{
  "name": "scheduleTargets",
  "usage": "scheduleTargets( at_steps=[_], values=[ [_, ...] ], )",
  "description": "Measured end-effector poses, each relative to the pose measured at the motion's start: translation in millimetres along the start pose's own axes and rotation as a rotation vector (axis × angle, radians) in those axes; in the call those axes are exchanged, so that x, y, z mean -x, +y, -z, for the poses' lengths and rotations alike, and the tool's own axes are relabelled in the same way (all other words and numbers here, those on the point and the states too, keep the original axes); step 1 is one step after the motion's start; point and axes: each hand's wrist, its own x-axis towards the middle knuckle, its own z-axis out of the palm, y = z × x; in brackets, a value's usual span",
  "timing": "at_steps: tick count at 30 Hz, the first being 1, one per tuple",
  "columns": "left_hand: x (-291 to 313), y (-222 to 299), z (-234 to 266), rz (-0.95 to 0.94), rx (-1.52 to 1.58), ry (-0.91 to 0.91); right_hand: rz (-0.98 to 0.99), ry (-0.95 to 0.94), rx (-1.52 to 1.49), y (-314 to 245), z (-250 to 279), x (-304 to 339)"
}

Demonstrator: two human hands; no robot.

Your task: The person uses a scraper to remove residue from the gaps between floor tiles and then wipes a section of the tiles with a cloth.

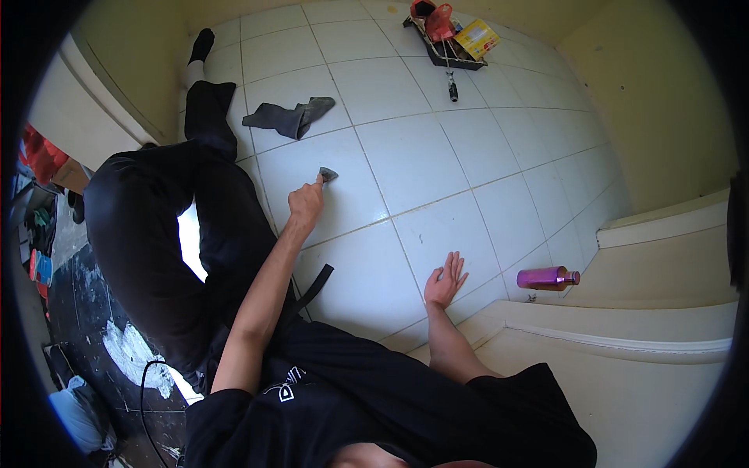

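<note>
My left hand (pixel 306 201) is closed around a small scraper (pixel 328 174), its index finger stretched along it toward the dark blade. The blade rests on, or just over, a white floor tile; the handle is mostly hidden in the hand. My right hand (pixel 445 285) lies open and flat on the tiles, fingers spread, with the straight arm above it. Beyond the scraper lies a crumpled dark grey cloth (pixel 287 118). A shiny purple bottle (pixel 542 278) is on its side to the right of my right hand.
At the far wall sits a black paint tray (pixel 468 64) holding a red item (pixel 440 23) and a yellow box (pixel 477 39). My black-trousered legs (pixel 148 234) stretch along the left, by a door frame (pixel 105 90). White door frame edging (pixel 616 331) runs at the right.
</note>
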Motion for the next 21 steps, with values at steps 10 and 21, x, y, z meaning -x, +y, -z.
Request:
scheduleTargets(
  at_steps=[10, 21],
  values=[
    [3, 6, -13, -0.028, 0.031, 0.044, 0.009, 0.005, -0.003, 0, 0, 0],
    [1, 13, -16, -0.003, -0.050, 0.026, 0.003, 0.005, -0.006, 0, 0, 0]
  ],
)
